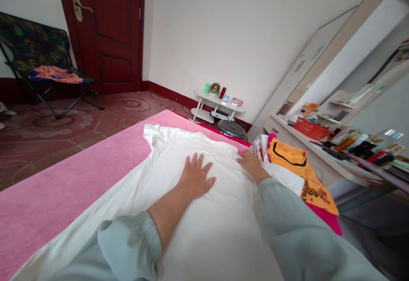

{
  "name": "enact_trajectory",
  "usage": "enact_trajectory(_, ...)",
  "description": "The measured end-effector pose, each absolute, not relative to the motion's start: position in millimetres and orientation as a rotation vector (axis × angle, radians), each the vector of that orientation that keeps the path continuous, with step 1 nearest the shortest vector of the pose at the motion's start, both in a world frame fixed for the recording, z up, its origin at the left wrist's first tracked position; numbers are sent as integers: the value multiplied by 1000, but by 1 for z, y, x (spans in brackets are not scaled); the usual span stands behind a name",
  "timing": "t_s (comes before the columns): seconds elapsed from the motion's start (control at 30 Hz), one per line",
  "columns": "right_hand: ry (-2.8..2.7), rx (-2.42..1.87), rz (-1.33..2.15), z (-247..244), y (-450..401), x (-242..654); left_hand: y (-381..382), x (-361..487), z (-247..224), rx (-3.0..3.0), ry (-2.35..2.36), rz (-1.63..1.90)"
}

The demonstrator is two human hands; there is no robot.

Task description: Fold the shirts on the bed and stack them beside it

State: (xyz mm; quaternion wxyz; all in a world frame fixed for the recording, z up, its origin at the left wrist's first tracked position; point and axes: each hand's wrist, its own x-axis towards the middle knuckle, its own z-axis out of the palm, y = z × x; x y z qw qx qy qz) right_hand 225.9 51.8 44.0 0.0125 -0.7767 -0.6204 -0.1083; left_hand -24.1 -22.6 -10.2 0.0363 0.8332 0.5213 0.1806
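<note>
A white garment [220, 221] with a short sleeve at its far left lies spread over a pink cover [79, 174]. My left hand [195, 178] rests palm down on the middle of the garment, its fingers spread. At the garment's far right edge is my right hand [251, 163], its fingers bent at the fabric near the shoulder; whether cloth is pinched between them is hard to tell. Just right of it lie several other clothes, among them an orange shirt [289, 166] with dark trim.
A dresser [332, 155] with a red basket [311, 128] and bottles stands at the right. By the far wall is a low white shelf [204, 96] with small items. A folding chair [35, 47] holding orange cloth stands left of a dark red door [111, 25].
</note>
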Motion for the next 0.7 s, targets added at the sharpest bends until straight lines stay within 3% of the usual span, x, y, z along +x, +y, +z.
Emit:
enact_trajectory(0.33,-1923,-2495,-669,41,54,233,-24,-24,-9,2553,1606,535)
enact_trajectory(0.7,-1979,-2374,-657,46,63,238,-24,-24,-8,2557,1599,509)
